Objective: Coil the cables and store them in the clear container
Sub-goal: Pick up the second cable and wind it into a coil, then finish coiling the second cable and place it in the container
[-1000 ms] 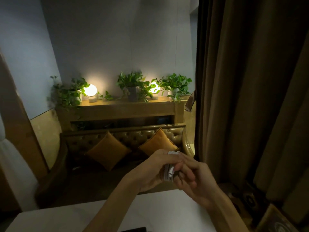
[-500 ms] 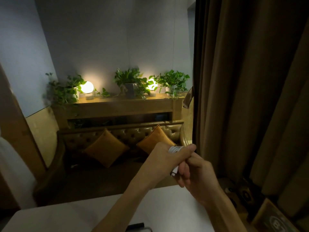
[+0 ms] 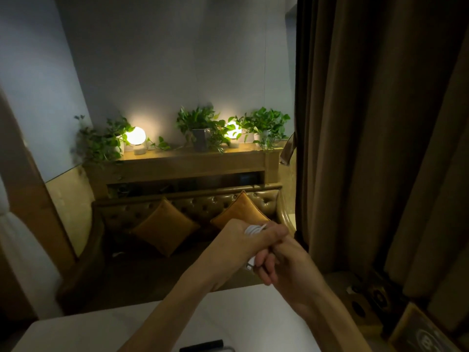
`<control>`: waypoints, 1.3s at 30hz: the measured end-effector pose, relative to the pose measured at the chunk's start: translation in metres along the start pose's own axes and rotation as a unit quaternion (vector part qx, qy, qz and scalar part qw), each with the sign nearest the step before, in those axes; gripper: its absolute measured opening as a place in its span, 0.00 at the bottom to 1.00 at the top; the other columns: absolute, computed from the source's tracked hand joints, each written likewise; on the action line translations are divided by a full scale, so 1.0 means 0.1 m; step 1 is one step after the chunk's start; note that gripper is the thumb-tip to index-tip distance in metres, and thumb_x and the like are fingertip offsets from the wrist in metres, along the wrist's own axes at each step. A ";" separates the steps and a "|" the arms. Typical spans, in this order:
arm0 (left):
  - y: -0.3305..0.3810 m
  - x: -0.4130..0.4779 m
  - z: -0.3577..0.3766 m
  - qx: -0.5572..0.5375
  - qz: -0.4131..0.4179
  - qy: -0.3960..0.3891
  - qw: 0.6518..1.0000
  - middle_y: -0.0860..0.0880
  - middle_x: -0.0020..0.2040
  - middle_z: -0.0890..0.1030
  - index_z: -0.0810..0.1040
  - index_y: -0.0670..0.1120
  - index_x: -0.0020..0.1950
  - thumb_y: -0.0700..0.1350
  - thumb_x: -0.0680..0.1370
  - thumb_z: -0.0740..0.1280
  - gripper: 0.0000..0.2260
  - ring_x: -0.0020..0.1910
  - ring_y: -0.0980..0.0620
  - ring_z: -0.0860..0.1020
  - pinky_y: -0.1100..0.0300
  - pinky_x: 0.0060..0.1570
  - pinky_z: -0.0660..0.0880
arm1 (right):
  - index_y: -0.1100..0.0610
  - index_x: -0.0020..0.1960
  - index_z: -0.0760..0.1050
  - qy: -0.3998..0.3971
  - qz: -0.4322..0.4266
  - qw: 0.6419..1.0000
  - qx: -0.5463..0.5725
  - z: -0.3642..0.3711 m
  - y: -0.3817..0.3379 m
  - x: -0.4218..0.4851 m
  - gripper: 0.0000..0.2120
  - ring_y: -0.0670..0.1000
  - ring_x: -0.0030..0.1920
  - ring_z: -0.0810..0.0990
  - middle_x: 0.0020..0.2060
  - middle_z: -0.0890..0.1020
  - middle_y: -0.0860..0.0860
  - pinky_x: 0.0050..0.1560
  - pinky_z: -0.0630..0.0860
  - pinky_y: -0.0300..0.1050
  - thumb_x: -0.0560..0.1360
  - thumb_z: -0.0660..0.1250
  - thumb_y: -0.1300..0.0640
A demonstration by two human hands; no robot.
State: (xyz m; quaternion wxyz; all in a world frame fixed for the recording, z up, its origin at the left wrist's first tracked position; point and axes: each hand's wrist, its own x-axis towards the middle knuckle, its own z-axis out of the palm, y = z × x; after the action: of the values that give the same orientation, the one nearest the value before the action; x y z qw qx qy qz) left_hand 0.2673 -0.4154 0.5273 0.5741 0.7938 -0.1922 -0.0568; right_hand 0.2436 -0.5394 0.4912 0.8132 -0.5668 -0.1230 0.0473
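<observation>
white cable [image 3: 253, 229] sat bundled in the left hand [image 3: 238, 246], fingers clenched around it; right hand [image 3: 284, 265], at its 4 o'clock, pinched the cable's end.

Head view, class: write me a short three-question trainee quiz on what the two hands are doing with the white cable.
1. True or false: the white cable lies flat on the table.
2. Which hand wraps the coil: A left hand, B neither?
3. Fill in: behind the hands, the sofa bears two ____ cushions.

Key: 1 false, it is held up between both hands, the right hand included; 2 A; 3 orange.
</observation>
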 end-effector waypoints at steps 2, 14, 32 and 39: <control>0.01 0.02 0.01 -0.022 0.008 -0.002 1.000 0.49 0.31 0.79 0.78 0.43 0.38 0.64 0.65 0.64 0.23 0.32 0.55 0.79 0.65 0.36 0.75 | 0.58 0.46 0.75 0.003 0.009 1.000 0.003 0.01 -0.03 0.00 0.16 0.50 0.33 0.74 0.28 0.76 0.52 0.51 0.71 0.51 0.68 0.61 0.47; -0.04 -0.06 0.12 -0.081 0.054 0.032 0.995 0.49 0.25 0.79 0.76 0.36 0.32 0.59 0.71 0.64 0.24 0.26 0.53 0.79 0.66 0.32 0.76 | 0.51 0.55 0.77 0.035 -0.024 0.990 -0.133 -0.15 0.04 -0.01 0.17 0.52 0.46 0.84 0.44 0.84 0.54 0.43 0.81 0.41 0.72 0.59 0.44; -0.01 -0.04 0.21 -0.216 -0.004 0.123 0.969 0.49 0.25 0.77 0.78 0.43 0.33 0.55 0.76 0.59 0.21 0.25 0.54 0.76 0.62 0.32 0.75 | 0.51 0.52 0.71 0.088 -0.170 0.922 -0.336 -0.06 -0.06 0.03 0.14 0.42 0.42 0.81 0.40 0.79 0.43 0.40 0.77 0.35 0.76 0.52 0.44; -0.10 -0.14 0.08 -0.414 -0.052 -0.008 0.909 0.45 0.38 0.81 0.77 0.38 0.45 0.48 0.72 0.64 0.13 0.36 0.51 0.82 0.59 0.40 0.81 | 0.58 0.51 0.75 0.058 -0.179 0.934 -0.303 -0.13 -0.05 0.10 0.14 0.44 0.44 0.80 0.42 0.80 0.46 0.42 0.77 0.36 0.77 0.56 0.50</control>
State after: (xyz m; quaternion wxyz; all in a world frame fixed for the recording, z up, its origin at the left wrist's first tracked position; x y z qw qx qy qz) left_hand 0.2541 -0.4143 0.5131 0.8460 0.4929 -0.1148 -0.1676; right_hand 0.2563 -0.5509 0.4926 0.6035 -0.7568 -0.1832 -0.1716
